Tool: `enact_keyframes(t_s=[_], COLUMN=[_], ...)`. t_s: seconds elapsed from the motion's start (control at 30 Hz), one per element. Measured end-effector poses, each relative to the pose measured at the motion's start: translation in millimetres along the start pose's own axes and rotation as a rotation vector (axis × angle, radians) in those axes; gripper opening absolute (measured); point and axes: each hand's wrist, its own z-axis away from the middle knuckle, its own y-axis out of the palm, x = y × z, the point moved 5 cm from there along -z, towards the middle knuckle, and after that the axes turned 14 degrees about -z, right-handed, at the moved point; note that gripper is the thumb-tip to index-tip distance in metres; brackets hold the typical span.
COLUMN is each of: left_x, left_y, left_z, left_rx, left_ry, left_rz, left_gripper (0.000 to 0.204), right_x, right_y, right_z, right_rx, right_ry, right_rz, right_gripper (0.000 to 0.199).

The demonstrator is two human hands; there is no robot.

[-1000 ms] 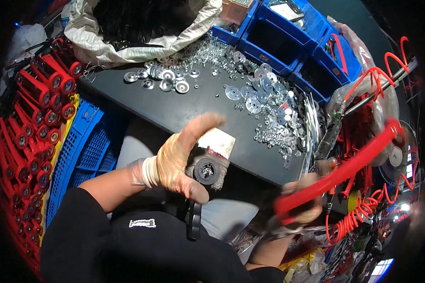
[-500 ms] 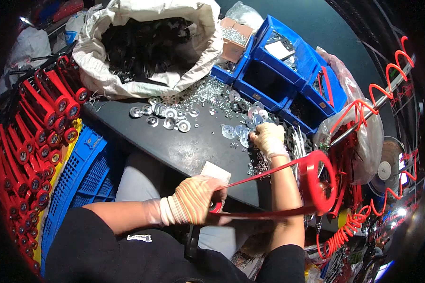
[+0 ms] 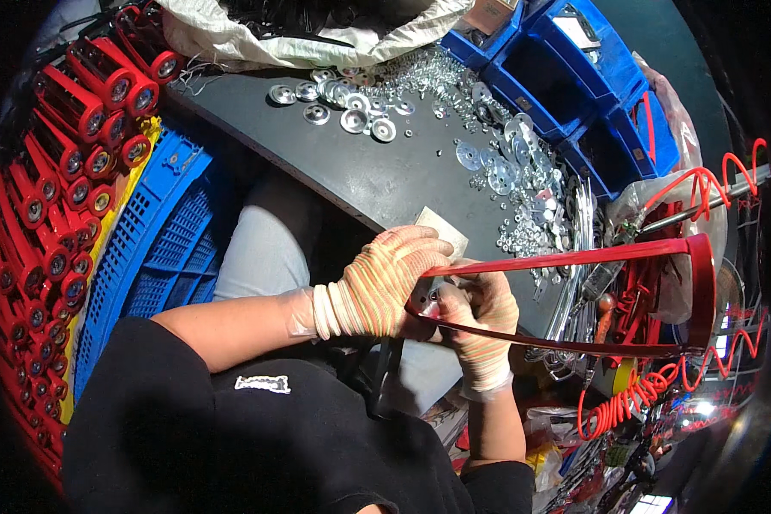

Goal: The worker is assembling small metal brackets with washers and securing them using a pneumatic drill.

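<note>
Fitting step judged in hand: left hand point(image 3: 385, 287) and right hand point(image 3: 480, 313), fingers closed on open end of red U-shaped metal frame point(image 3: 574, 257) at table point(image 3: 377, 171) edge. Next: steady alignment.

A dark grey table point(image 3: 377, 176) fills the middle. Shiny metal washers point(image 3: 522, 171) lie scattered on it. Blue bins point(image 3: 565, 77) stand along the far side, and a white sack point(image 3: 317, 38) sits at the top. On the left, red rollers point(image 3: 68, 154) are stacked beside a blue plastic crate point(image 3: 158, 248). A red coiled hose point(image 3: 634, 398) hangs on the right. The corners are dark.
</note>
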Motion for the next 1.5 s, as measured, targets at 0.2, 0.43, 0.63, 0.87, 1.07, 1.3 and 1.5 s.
enact_keyframes(t_s=[0.2, 0.43, 0.63, 0.87, 1.07, 1.3, 1.5], left_x=[-1, 62, 118, 104, 63, 30, 9], left_y=[-4, -27, 36, 36, 27, 30, 23], left_z=[-4, -56, -149, -145, -113, -92, -82], left_rx=[0.058, 0.212, 0.739, 0.442, 0.415, 0.355, 0.321], left_ry=[0.037, -0.201, 0.204, 0.19, -0.563, -0.58, -0.702], left_rz=[0.075, 0.36, -0.37, -0.244, 1.306, 1.853, 1.805], left_gripper=[0.081, 0.033, 0.017, 0.016, 0.02, 0.03, 0.029], right_x=[-11, 48, 40, 26, 48, 96, 44], right_y=[-24, -328, -446, -506, -468, -174, -63], right_z=[-22, 2, -25, -8, 9, 54, 60], right_rx=[-0.01, -0.591, -0.783, -0.74, -0.734, -0.367, -0.232], right_ry=[0.122, -0.367, 0.006, 0.197, 0.192, -0.261, 0.129], right_rz=[0.105, 1.128, 1.043, 0.92, 0.516, -0.387, -0.336], right_gripper=[0.062, 0.039, 0.056, 0.059, 0.033, 0.049, 0.066])
